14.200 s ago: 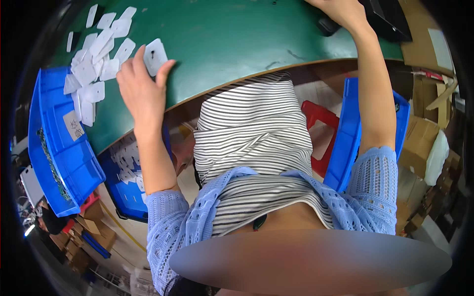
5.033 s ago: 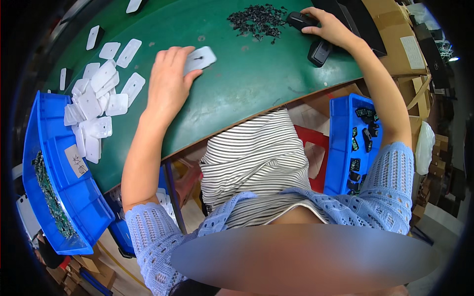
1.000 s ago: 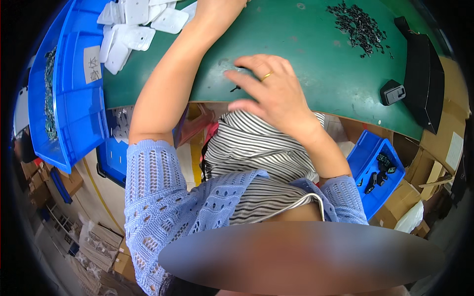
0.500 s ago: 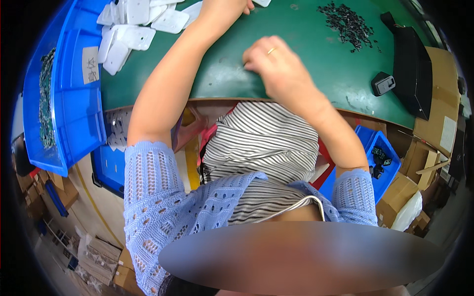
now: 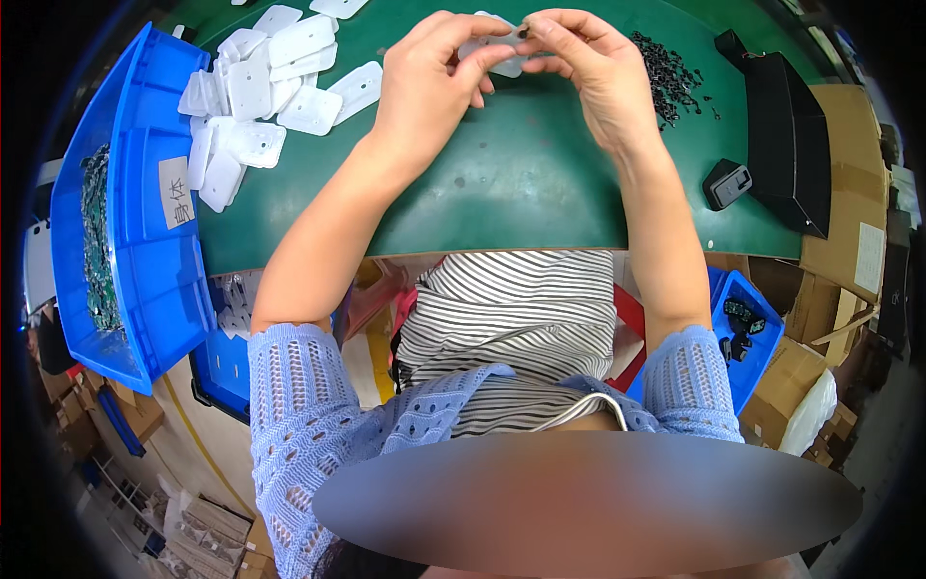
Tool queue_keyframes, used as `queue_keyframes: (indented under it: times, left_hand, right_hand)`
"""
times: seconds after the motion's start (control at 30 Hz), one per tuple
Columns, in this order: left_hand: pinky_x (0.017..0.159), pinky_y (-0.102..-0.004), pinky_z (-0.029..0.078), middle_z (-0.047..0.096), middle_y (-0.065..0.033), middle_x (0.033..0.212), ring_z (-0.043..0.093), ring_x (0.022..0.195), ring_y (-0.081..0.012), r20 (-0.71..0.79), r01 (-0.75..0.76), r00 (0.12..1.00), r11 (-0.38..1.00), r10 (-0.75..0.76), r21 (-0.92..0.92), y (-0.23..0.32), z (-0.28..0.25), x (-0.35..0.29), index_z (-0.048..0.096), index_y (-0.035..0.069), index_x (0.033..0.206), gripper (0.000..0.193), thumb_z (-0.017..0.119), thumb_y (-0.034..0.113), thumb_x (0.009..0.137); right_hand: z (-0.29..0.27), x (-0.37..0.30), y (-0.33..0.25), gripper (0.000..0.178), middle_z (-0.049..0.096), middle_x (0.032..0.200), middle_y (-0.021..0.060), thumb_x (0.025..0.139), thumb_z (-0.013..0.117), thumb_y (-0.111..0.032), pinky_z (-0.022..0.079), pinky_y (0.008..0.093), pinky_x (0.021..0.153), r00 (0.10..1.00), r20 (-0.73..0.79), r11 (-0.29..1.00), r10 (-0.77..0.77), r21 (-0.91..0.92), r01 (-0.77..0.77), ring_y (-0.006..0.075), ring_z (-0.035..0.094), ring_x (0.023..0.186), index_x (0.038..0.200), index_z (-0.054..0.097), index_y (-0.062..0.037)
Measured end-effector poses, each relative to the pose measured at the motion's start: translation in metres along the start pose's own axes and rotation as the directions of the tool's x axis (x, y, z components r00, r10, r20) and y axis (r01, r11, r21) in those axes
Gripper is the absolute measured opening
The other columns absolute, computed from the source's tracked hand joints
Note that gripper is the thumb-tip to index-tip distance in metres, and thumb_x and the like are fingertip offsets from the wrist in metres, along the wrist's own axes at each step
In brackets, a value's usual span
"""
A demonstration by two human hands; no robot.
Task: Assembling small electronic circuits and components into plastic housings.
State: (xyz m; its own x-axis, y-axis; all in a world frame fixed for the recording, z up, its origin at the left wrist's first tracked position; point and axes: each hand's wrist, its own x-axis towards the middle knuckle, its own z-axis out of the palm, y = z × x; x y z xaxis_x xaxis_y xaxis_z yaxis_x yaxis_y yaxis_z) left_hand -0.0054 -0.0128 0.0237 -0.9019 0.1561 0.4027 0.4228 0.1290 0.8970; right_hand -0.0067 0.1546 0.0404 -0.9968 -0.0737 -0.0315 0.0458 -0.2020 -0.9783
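Note:
Both my hands meet over the far middle of the green table (image 5: pixel 502 207). My left hand (image 5: pixel 424 82) grips a white plastic plate (image 5: pixel 494 46) with rounded corners, thumb and fingers on its left side. At the plate's right edge, my right hand (image 5: pixel 598 72) pinches a small dark part (image 5: pixel 523 32) between thumb and forefinger; its exact kind is too small to make out. A heap of similar white plates (image 5: pixel 270 87) lies to the left of my left hand. Beyond my right hand is a spread of small black parts (image 5: pixel 666 82).
A blue bin (image 5: pixel 145 222) with green circuit boards (image 5: pixel 99 241) stands at the left. On the right are a small black-and-grey device (image 5: pixel 726 183), a black box (image 5: pixel 786 145) and cardboard (image 5: pixel 844 183). Below the table's edge sits another blue bin (image 5: pixel 762 352) holding dark parts.
My right hand has moved up and right to meet my left, now with a small dark part in its fingers. The white plate has come into view in my left hand. The view has tilted slightly.

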Motion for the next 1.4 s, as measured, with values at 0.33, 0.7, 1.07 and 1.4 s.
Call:
queue_keyframes:
  times: [0.33,0.7,1.07,1.4]
  left_hand:
    - [0.05,-0.0216,0.049,0.061,-0.005,0.088,0.062,0.06,-0.0108,-0.013,0.046,0.999,0.996,-0.045,0.073,0.006,0.004,-0.003,0.063,0.002,0.099,0.012,0.062,0.002,0.086]
    - [0.077,-0.0245,0.053,0.067,-0.0137,0.098,0.069,0.088,-0.0192,0.106,0.347,0.938,0.89,-0.33,-0.297,0.006,0.0,-0.002,0.056,-0.006,0.103,0.018,0.056,0.008,0.093]
    - [0.07,-0.0232,0.051,0.067,-0.0104,0.086,0.067,0.073,-0.0129,0.035,0.202,0.979,0.966,-0.199,-0.16,0.007,0.002,-0.005,0.058,-0.004,0.094,0.017,0.059,0.013,0.092]
    - [0.072,-0.024,0.051,0.069,-0.0101,0.078,0.067,0.073,-0.0132,0.16,0.306,0.949,0.911,-0.27,-0.278,0.011,-0.005,-0.004,0.059,-0.004,0.096,0.02,0.057,0.016,0.093]
  right_hand:
    - [0.005,-0.008,0.012,0.012,0.063,0.083,-0.0004,0.086,0.068,-0.013,0.041,0.0195,0.06,0.938,0.026,0.835,-0.345,-0.449,0.319,0.0049,0.052,0.069,0.092,0.066,-0.0027]
    - [-0.002,-0.009,0.013,0.012,0.062,0.079,-0.0034,0.085,0.069,-0.013,0.039,0.0182,0.059,0.962,0.007,0.81,-0.273,-0.537,0.234,0.0026,0.048,0.067,0.089,0.066,-0.002]
    - [0.007,-0.013,0.019,0.014,0.059,0.073,-0.0038,0.086,0.069,-0.013,0.04,0.0179,0.058,0.948,0.028,0.801,-0.317,-0.526,0.284,0.0021,0.046,0.062,0.087,0.062,-0.0007]
    - [0.0,-0.006,0.008,0.031,0.057,0.094,0.0014,0.078,0.076,-0.019,0.042,0.0231,0.07,0.915,0.113,0.785,-0.388,-0.479,0.392,0.0071,0.05,0.079,0.098,0.059,-0.0034]
